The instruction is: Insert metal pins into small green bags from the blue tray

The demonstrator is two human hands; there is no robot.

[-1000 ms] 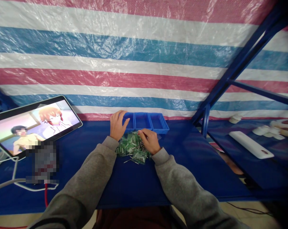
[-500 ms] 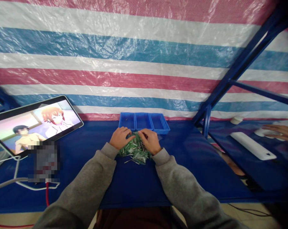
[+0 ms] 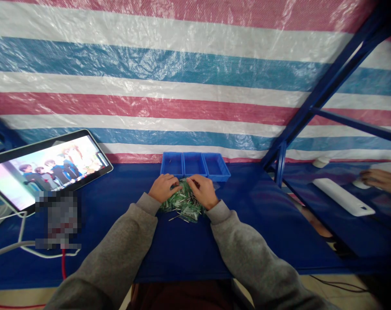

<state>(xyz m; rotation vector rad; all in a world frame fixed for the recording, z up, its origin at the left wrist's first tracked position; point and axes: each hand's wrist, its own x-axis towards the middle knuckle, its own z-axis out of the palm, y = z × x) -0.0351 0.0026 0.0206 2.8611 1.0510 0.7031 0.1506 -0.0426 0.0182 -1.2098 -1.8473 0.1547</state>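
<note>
A pile of small green parts with thin metal pins (image 3: 183, 206) lies on the blue table (image 3: 169, 245), just in front of three joined blue trays (image 3: 195, 164). My left hand (image 3: 162, 188) rests on the pile's left side with fingers curled down into it. On the right side of the pile sits my right hand (image 3: 202, 191), its fingers also bent and pinching among the parts. What either hand grips is too small to make out. Both arms wear grey sleeves.
A tablet (image 3: 36, 170) playing a cartoon stands at the left, with white and red cables (image 3: 30, 249) below it. A blue shelf frame (image 3: 281, 165) rises at the right; beyond it another person's hand (image 3: 381, 181) and a white bar (image 3: 344, 196) lie on a neighbouring table.
My left hand came back from the left tray onto the pile and curled its fingers in. The tablet's picture changed. The other person's hand shifted at far right.
</note>
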